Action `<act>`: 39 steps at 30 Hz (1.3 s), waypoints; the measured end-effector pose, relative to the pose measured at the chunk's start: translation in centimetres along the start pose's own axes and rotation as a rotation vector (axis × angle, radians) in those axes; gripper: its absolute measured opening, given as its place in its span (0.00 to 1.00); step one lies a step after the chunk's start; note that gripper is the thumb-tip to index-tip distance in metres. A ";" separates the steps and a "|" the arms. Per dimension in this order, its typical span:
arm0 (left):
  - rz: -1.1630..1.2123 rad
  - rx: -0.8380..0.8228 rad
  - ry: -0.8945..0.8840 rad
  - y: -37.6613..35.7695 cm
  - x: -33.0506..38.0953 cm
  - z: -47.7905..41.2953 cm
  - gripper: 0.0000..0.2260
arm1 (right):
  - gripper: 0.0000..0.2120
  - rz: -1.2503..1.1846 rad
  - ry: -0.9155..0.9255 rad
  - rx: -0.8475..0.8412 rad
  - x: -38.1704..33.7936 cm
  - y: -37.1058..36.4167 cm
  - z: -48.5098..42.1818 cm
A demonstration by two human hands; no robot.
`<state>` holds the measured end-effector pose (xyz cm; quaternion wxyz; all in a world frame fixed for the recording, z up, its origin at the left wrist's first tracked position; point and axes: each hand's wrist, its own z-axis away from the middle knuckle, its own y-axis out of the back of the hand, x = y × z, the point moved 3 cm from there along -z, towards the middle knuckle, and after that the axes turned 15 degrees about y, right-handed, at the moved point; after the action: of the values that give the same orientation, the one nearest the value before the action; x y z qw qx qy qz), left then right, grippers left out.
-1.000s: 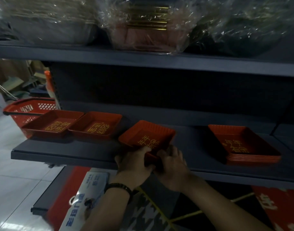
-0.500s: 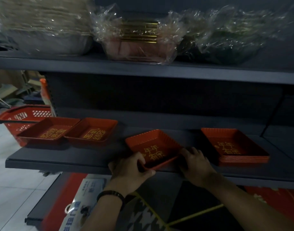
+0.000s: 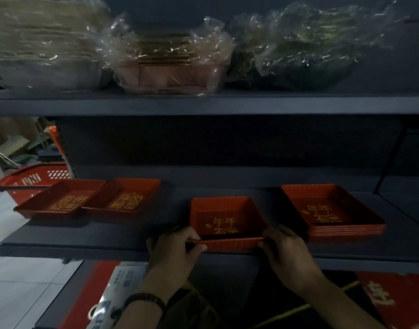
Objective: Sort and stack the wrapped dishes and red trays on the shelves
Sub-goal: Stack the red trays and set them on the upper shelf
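Tray (image 3: 225,217) sits at shelf (image 3: 85,243) front edge, its near rim pinched at both corners by left hand (image 3: 173,252) and right hand (image 3: 287,255), so a loose grip may tip it off, or a careless swing may knock the stack (image 3: 334,210) at shelf right.

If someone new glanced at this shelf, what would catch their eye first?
The red tray with gold lettering, gripped at its near corners by the left hand and right hand at the front of the lower shelf. Next, the stack of red trays to its right, and the wrapped dishes on the upper shelf.
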<state>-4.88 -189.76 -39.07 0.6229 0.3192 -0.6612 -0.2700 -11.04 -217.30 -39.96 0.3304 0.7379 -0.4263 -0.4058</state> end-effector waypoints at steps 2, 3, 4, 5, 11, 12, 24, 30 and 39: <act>0.040 0.027 -0.048 0.0 0.7 0.2 0.07 | 0.04 -0.024 0.013 0.047 0.4 0.9 0.5; 0.053 0.030 -0.074 -0.2 1.0 0.4 0.07 | 0.04 -0.030 0.019 0.064 0.6 1.5 0.6; 0.060 0.039 -0.098 -0.3 1.4 0.7 0.08 | 0.04 -0.044 0.024 0.079 0.9 2.0 0.6; 0.067 0.062 -0.119 -0.3 1.9 1.1 0.09 | 0.05 -0.061 0.034 0.102 1.1 2.6 0.6; 0.221 0.174 -0.182 -0.1 6.6 3.4 0.08 | 0.09 -0.155 0.051 0.292 1.6 7.1 1.5; 0.252 0.168 -0.184 -0.3 7.8 3.9 0.08 | 0.10 -0.159 0.052 0.326 1.9 7.9 1.7; 0.249 0.120 -0.364 -6.6 20.5 5.0 0.06 | 0.15 -0.244 -0.177 0.606 10.2 16.6 5.8; 0.123 0.172 -0.369 -11.0 23.6 5.1 0.08 | 0.14 -0.375 -0.337 0.693 12.8 17.4 7.2; 0.086 0.108 -0.308 -14.5 23.0 3.6 0.08 | 0.21 -0.402 -0.368 0.478 14.6 15.4 6.5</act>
<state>-7.66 -216.80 -35.32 0.5072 0.2784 -0.7753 -0.2531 -17.82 -237.73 -34.64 -0.0200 0.7778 -0.4079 -0.4777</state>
